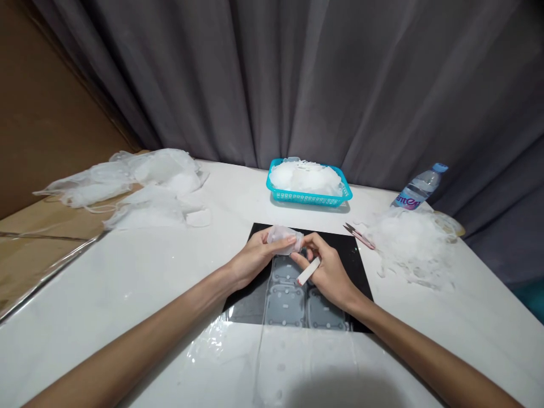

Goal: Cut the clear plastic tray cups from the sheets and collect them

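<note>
My left hand (259, 255) is closed on a small, translucent white piece (280, 237), soft-looking and rounded, above the black mat. At the piece's right edge are the fingertips of my right hand (325, 266). That hand also grips a short, flat white stick (309, 271) with a reddish tip, held against the fingers and pointing down to the left; its exact kind is unclear. Beneath both hands, a clear plastic sheet with moulded square shapes (285, 306) lies across the black mat (250, 303).
A turquoise basket (310, 198) full of white pieces stands behind the mat. To the right are pink-handled thread snips (361, 237), a pile of clear scraps (416, 243) and a tilted water bottle (419, 190). Clear bags (157, 175) lie at left by cardboard (46, 224).
</note>
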The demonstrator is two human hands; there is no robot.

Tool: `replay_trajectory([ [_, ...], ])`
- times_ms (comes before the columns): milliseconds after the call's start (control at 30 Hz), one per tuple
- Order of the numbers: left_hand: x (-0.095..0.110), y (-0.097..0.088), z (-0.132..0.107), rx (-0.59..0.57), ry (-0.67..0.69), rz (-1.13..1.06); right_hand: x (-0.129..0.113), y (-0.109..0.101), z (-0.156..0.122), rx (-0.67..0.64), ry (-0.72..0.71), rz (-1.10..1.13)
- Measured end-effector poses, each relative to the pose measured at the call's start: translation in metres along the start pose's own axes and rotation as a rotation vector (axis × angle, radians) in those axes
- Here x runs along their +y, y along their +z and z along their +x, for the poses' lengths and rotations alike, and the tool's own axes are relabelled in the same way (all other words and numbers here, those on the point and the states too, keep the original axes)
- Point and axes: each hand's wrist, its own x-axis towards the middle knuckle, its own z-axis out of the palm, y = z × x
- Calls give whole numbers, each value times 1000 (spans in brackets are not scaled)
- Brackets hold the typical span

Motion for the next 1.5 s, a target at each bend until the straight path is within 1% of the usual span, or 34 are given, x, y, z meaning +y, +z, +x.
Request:
replay_trajectory([
  [100,1,-2,1,18,22,9,-3,-5,3,-11,-46,80],
  [167,2,-5,2,-3,47,24,-4,-9,5,-27,-69,92],
  [267,3,-9,1,-36,65,83,-1,-14,9,-55,-69,76],
  [367,4,-11,0,-9,58,174,3,-18,11,-94,-63,11],
  [467,3,-8,-3,39,41,181,4,-20,12,-153,-64,-89],
  [567,2,-2,-5,78,46,162,4,-20,11,-185,-50,-121],
  [700,1,4,-7,145,111,188,2,-19,10,-193,-27,-77],
  [833,0,7,-9,153,162,186,-1,-19,9,-176,-11,-60],
  [933,1,8,-10,167,173,186,-1,-20,9,-161,-12,-71],
  [1067,2,6,-11,154,161,202,0,-24,7,-134,-128,-210],
  [1167,0,4,-10,124,141,182,1,-27,6,-159,-216,-305],
  [1267,-4,4,-9,104,129,150,0,-28,4,-177,-251,-349],
  [1367,-2,3,-10,95,112,146,1,-27,4,-151,-277,-423],
  [1433,4,0,-12,88,47,187,6,-28,7,-132,-347,-553],
  [1500,14,-6,-16,56,-55,275,16,-31,11,-108,-432,-728],
])
